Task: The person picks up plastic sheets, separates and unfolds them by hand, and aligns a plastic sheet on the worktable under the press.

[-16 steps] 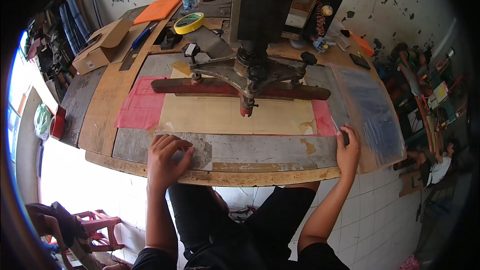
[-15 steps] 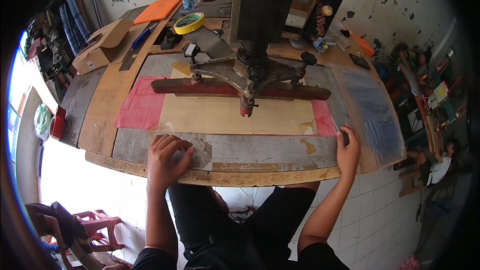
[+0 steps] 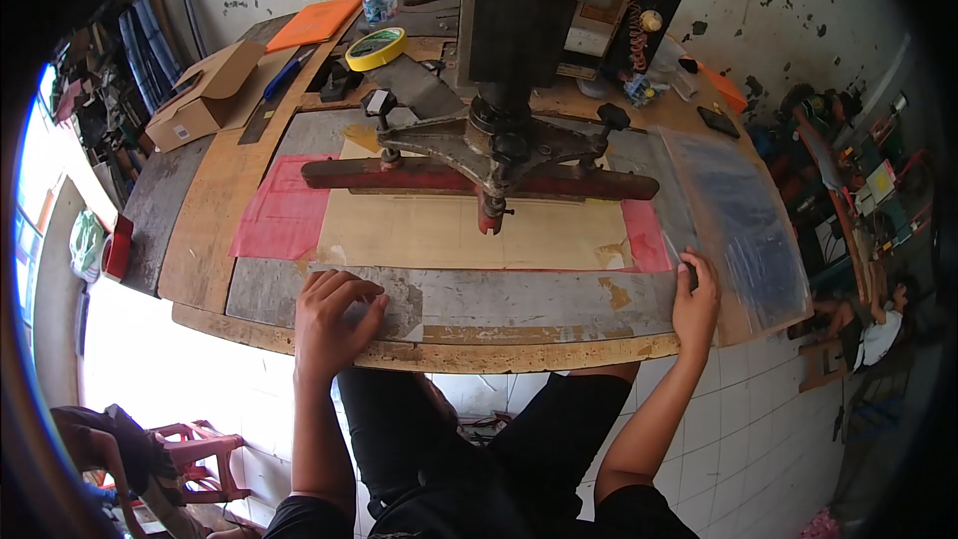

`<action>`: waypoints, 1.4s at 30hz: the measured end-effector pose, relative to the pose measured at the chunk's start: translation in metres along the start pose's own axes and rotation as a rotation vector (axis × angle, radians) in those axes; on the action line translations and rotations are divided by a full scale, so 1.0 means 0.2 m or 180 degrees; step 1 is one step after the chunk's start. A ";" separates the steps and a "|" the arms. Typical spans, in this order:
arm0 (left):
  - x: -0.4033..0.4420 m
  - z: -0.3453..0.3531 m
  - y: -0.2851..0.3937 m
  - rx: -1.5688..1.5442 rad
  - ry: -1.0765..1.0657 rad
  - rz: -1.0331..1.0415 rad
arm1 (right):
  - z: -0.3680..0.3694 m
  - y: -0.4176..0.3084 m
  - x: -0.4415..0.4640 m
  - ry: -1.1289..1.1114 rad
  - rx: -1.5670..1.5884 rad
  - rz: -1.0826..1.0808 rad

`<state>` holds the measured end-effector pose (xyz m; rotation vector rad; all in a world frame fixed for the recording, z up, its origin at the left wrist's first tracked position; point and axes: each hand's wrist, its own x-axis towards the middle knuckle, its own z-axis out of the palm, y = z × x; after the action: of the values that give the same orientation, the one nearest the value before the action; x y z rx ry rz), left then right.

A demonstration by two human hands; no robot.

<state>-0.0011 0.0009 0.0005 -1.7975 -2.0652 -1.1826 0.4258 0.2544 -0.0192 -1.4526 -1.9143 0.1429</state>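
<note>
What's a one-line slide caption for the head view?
Left hand and right hand at front edge of the worktable, press over yellow sheet.

A cream sheet (image 3: 439, 235), broad and rectangular, lies flat across a pink sheet (image 3: 279, 210), which shows at both ends and in a thin line along the near edge. Both rest on a scuffed grey board (image 3: 509, 294) marked with tan patches and set flat on the wooden worktop (image 3: 200, 230). The cream sheet carries faint lines and pale, torn-looking patches near its front corners. A worn red bar of a dark metal press crosses the view of its far part; whether they touch cannot be told.
</note>
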 end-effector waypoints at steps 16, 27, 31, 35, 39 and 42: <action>0.00 0.00 0.03 -0.0035 0.0012 -0.0044 | -0.02 -0.01 -0.01 0.0495 0.0087 0.0100; -0.01 0.00 0.01 -0.0065 0.0000 -0.0084 | -0.08 -0.02 0.01 0.0142 0.0162 -0.0005; -0.01 0.00 0.01 -0.0017 -0.0018 -0.0050 | -0.27 0.21 0.15 0.0156 -0.0353 0.0206; -0.02 0.01 0.00 -0.0090 -0.0031 -0.0048 | -0.40 0.73 0.33 0.0171 -0.1602 0.0283; -0.02 0.02 0.00 -0.0106 0.0030 -0.0078 | -0.42 0.98 0.37 -0.0482 -0.1145 0.0841; -0.02 0.02 0.02 -0.0121 0.0072 -0.0134 | -0.44 1.04 0.37 -0.0334 -0.0651 0.0669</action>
<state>0.0040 -0.0001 -0.0027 -1.7570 -2.0917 -1.2556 0.6356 0.3658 -0.0218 -1.8156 -1.8996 0.1256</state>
